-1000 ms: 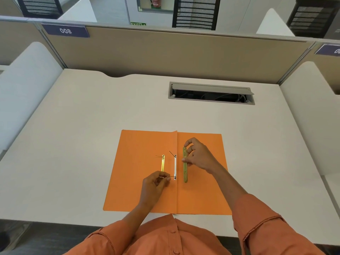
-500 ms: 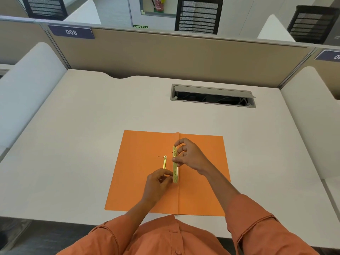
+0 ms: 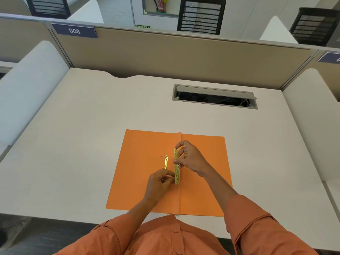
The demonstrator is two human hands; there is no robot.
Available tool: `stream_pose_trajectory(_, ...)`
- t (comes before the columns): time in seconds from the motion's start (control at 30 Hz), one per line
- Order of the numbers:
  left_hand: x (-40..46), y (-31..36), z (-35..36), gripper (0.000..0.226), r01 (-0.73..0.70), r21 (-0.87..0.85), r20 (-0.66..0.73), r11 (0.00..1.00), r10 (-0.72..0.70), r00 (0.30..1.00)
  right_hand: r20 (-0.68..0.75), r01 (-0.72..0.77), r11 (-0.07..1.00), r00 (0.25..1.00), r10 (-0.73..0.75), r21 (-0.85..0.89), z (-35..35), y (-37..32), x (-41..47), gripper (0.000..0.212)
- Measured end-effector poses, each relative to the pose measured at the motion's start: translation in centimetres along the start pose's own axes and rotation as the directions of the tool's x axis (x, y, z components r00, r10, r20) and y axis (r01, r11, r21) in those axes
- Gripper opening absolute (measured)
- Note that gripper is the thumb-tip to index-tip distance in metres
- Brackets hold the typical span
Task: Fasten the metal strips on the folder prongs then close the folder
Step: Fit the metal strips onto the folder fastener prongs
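An orange folder (image 3: 139, 177) lies open and flat on the desk. A long gold metal strip (image 3: 176, 165) stands on edge over the centre fold. My right hand (image 3: 191, 158) pinches its upper half. My left hand (image 3: 160, 182) holds its lower end with the fingertips. A second, shorter gold strip (image 3: 166, 161) lies on the left leaf, its lower end hidden behind my left hand, with thin wire prongs (image 3: 162, 157) sticking out at its top. The white fastener base under the long strip is hidden.
The white desk (image 3: 79, 144) has an open cable tray (image 3: 214, 96) at the back right. A beige partition (image 3: 184, 56) closes the far edge and white side dividers (image 3: 27, 92) flank the desk.
My right hand carried the long gold strip from the right leaf leftward onto the centre fold, covering the white base. My left hand stayed at its lower end.
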State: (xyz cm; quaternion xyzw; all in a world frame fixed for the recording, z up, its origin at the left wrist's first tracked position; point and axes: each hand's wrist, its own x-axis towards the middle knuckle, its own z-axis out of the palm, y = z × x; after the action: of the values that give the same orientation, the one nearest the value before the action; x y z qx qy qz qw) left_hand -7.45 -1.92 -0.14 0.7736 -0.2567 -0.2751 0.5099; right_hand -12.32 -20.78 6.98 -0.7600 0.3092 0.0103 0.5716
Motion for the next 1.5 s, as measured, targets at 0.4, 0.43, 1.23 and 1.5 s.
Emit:
stream_pose_trajectory(0.4,0.0,0.0,-0.3,0.013,0.015,0.01,0.026,1.0,-0.015,1.0,-0.02,-0.006,1.0,1.0,0.006,0.006,0.6,0.6,0.2,0.052)
stream_pose_trajectory(0.43,0.1,0.1,-0.4,0.013,0.014,0.012,0.033,1.0,-0.015,0.999,-0.02,-0.006,1.0,1.0,0.006,0.004,0.6,0.6,0.2,0.052)
stream_pose_trajectory(1.23,7.2,2.7,0.2,0.021,0.093,-0.063,-0.04,0.994,-0.096,0.995,-0.098,0.049,0.999,0.994,-0.047,0.017,1.0,1.5,0.0,0.047)
stream_pose_trajectory(1.5,6.8,2.5,0.3,0.02,0.069,-0.054,-0.016,0.996,-0.07,0.997,-0.12,0.057,0.998,0.991,-0.055,0.011,1.0,1.5,-0.1,0.047)
